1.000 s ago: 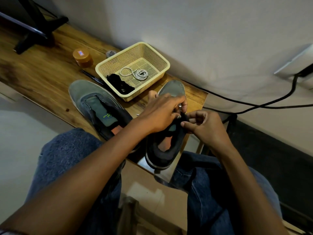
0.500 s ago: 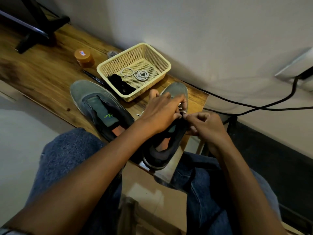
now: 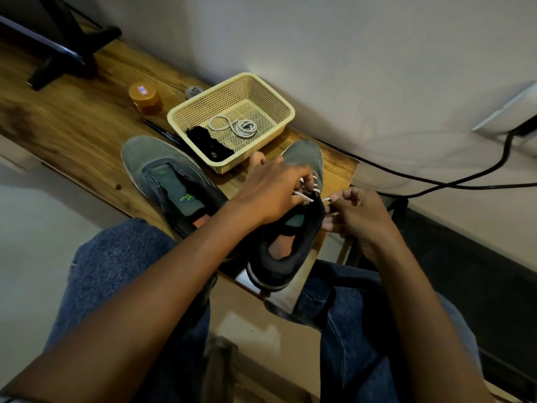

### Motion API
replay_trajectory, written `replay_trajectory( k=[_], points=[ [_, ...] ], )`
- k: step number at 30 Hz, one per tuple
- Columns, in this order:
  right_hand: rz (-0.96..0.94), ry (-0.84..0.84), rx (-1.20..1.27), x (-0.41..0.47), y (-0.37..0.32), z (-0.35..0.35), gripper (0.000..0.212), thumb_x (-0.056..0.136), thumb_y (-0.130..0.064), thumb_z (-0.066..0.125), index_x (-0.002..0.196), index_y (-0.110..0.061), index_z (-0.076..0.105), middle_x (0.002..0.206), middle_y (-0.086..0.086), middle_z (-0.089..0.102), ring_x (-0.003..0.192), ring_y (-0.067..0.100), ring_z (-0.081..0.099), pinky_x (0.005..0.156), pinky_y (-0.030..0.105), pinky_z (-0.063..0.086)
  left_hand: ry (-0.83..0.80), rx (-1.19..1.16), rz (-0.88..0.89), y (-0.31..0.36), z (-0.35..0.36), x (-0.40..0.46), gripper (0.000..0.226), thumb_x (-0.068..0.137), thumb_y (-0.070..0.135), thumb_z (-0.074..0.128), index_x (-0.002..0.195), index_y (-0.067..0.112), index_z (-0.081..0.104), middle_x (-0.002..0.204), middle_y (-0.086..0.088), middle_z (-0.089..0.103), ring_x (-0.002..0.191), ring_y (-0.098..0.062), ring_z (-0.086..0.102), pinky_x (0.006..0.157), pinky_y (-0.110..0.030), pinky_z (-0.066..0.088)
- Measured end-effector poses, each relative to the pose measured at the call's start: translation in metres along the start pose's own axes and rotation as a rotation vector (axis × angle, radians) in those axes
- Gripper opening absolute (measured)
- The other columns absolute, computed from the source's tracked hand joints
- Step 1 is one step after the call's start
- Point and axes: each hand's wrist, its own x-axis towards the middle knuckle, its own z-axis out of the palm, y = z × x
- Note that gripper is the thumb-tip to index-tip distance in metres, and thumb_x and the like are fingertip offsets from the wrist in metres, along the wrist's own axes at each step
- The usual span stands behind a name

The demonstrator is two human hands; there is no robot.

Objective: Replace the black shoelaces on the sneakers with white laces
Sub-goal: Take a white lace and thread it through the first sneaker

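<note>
Two grey sneakers lie on the wooden table (image 3: 72, 126). The left sneaker (image 3: 165, 175) has no lace and its tongue is bare. The right sneaker (image 3: 293, 228) sits at the table's end, its heel past the edge. My left hand (image 3: 270, 193) covers its eyelets and pinches a white lace (image 3: 306, 196) threaded through the upper rows. My right hand (image 3: 354, 210) pinches the lace's white tip just right of the shoe. A cream plastic basket (image 3: 279, 100) behind the shoes holds a coiled white lace (image 3: 241, 128) and a heap of black laces (image 3: 209, 146).
An orange-lidded jar (image 3: 145, 97) stands left of the basket, with a black pen (image 3: 165, 135) beside it. A dark stand foot (image 3: 66, 53) sits at the far left. Black cables (image 3: 436, 181) run along the wall on the right. My knees are under the table edge.
My right hand has drawn away to the right of the shoe, pulling the white lace tip out through an eyelet. The left hand stays on the eyelets.
</note>
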Motion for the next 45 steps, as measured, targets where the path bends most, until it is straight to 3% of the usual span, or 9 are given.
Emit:
replay_trajectory(
  k=[7,13,18,22,26,30,35,40,45],
  points=[
    [0.036,0.116,0.127,0.003,-0.002,-0.002,0.012,0.105,-0.017,0.03,0.105,-0.01,0.039,0.083,0.015,0.058,0.055,0.025,0.062,0.048,0.03,0.056,-0.016,-0.065,-0.052,-0.011,-0.006,0.0,0.023,0.079,0.04,0.073,0.095,0.038,0.057,0.085,0.014,0.06,0.099,-0.007,0.046,0.082,-0.032,0.018],
    [-0.039,0.054,0.097,-0.002,-0.003,-0.007,0.007,0.095,-0.01,0.055,0.102,-0.007,0.057,0.08,0.009,0.063,0.055,0.012,0.058,0.045,0.018,0.048,-0.095,-0.047,-0.126,-0.02,-0.017,-0.001,0.048,0.067,0.056,0.077,0.1,0.039,0.047,0.11,0.011,0.05,0.111,-0.013,0.042,0.091,-0.037,0.023],
    [-0.1,0.032,0.009,0.002,0.003,-0.006,0.009,0.09,0.003,0.059,0.085,-0.003,0.065,0.064,0.006,0.065,0.05,0.008,0.059,0.048,0.017,0.051,-0.278,0.059,-0.323,-0.026,-0.021,-0.003,0.066,0.064,0.078,0.062,0.105,0.03,0.042,0.123,0.003,0.054,0.12,-0.022,0.046,0.101,-0.044,0.028],
    [-0.109,0.109,0.136,0.006,0.001,-0.005,0.015,0.096,0.0,0.05,0.084,-0.006,0.057,0.069,0.011,0.062,0.046,0.009,0.062,0.053,0.021,0.055,-0.484,0.077,-0.438,-0.027,-0.022,-0.005,0.091,0.063,0.09,0.047,0.124,0.022,0.053,0.134,-0.007,0.055,0.124,-0.031,0.047,0.107,-0.049,0.03],
    [-0.133,0.178,0.261,0.008,-0.001,-0.006,0.016,0.102,-0.007,0.041,0.088,-0.01,0.049,0.08,0.014,0.061,0.05,0.017,0.067,0.053,0.027,0.059,-0.512,0.008,-0.42,-0.03,-0.018,-0.004,0.109,0.038,0.1,0.034,0.118,0.031,0.062,0.123,-0.002,0.063,0.112,-0.026,0.056,0.104,-0.047,0.037],
    [-0.209,0.236,0.312,0.01,-0.001,-0.007,0.008,0.104,-0.011,0.036,0.103,-0.008,0.044,0.086,0.015,0.065,0.056,0.019,0.07,0.052,0.025,0.057,-0.523,-0.003,-0.418,-0.03,-0.019,-0.005,0.101,0.041,0.095,0.038,0.122,0.037,0.059,0.128,0.002,0.061,0.116,-0.025,0.055,0.106,-0.048,0.034],
    [-0.355,0.376,0.39,0.009,-0.004,-0.01,0.018,0.104,-0.012,0.034,0.089,-0.018,0.042,0.082,0.012,0.064,0.06,0.018,0.071,0.052,0.023,0.055,-0.518,0.076,-0.431,-0.025,-0.025,-0.007,0.086,0.068,0.086,0.046,0.133,0.031,0.05,0.139,0.004,0.053,0.128,-0.024,0.046,0.112,-0.05,0.021],
    [-0.405,0.479,0.435,0.008,-0.007,-0.016,0.013,0.103,-0.011,0.038,0.093,-0.017,0.044,0.082,0.013,0.064,0.06,0.016,0.07,0.054,0.023,0.055,-0.525,0.096,-0.417,-0.022,-0.027,-0.007,0.081,0.073,0.084,0.044,0.134,0.03,0.049,0.141,0.001,0.051,0.131,-0.025,0.044,0.111,-0.048,0.019],
    [-0.364,0.426,0.277,0.01,-0.003,-0.015,0.009,0.1,-0.01,0.047,0.099,-0.014,0.055,0.075,0.005,0.062,0.052,0.006,0.058,0.051,0.016,0.048,-0.462,0.058,-0.376,-0.022,-0.031,-0.009,0.069,0.07,0.082,0.051,0.113,0.029,0.05,0.126,0.004,0.057,0.119,-0.022,0.051,0.105,-0.044,0.028]
  ],
)
